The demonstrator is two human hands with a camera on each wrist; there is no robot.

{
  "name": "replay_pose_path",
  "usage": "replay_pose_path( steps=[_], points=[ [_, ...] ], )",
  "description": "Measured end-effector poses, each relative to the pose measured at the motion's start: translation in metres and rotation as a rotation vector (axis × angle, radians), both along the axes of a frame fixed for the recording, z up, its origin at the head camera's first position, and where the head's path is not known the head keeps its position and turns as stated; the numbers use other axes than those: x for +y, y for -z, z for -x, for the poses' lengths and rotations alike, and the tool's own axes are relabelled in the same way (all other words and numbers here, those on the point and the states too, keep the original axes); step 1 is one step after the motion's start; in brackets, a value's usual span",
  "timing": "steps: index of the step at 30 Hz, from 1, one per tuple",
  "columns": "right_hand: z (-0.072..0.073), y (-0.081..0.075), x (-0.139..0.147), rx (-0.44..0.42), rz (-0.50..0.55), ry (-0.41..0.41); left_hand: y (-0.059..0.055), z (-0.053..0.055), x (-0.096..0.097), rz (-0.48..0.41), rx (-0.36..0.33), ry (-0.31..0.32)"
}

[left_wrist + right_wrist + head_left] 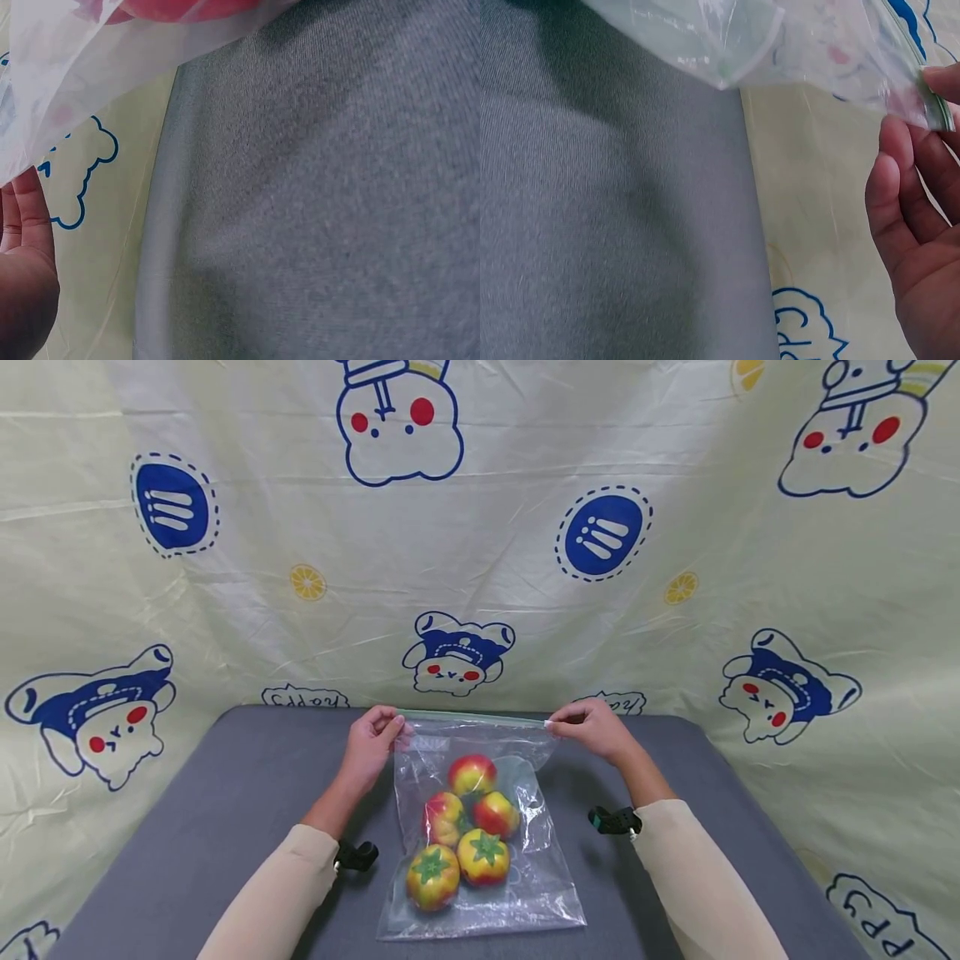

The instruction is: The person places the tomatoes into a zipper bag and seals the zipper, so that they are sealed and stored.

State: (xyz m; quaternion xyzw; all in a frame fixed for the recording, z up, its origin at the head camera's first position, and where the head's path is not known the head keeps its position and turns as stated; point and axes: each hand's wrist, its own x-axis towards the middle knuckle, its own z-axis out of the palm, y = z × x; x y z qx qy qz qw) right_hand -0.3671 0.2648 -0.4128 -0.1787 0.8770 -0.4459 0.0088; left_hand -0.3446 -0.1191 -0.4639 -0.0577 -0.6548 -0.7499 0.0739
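A clear zip bag [525,897] hangs from both hands over the grey table, its green-edged zip strip [474,717] stretched nearly straight between them. Several red-and-yellow fruits [472,774] are inside; two of them show green star-shaped leaf tops. At the bag's upper left corner, my left hand [369,745] pinches the film between thumb and fingers. My right hand [597,731] pinches the opposite end of the zip strip; the right wrist view shows thumb and fingertips on the green strip [936,105]. Whether the zip is fully sealed cannot be told.
The grey cloth-covered table [255,827] extends to both sides of the bag. Behind it hangs a pale printed curtain [495,543] with blue cartoon figures and orange slices. Dark wrist straps with cameras [613,820] sit at both cuffs.
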Motion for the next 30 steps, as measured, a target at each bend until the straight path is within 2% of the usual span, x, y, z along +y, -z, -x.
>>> replay_pose_path(
  steps=[7, 11, 16, 30],
  points=[
    [-0.002, 0.007, 0.011, 0.003, 0.076, -0.007, 0.001, 0.003, 0.000, 0.036, -0.014, -0.006],
    [-0.003, 0.012, 0.013, -0.018, 0.102, 0.023, 0.002, 0.004, 0.001, 0.059, -0.008, -0.008],
    [-0.004, 0.014, 0.014, -0.036, 0.154, 0.030, 0.004, 0.005, 0.003, 0.046, -0.010, -0.007],
    [0.001, 0.019, 0.014, -0.080, 0.216, 0.038, 0.005, 0.007, 0.003, 0.106, -0.037, -0.048]
  ],
)
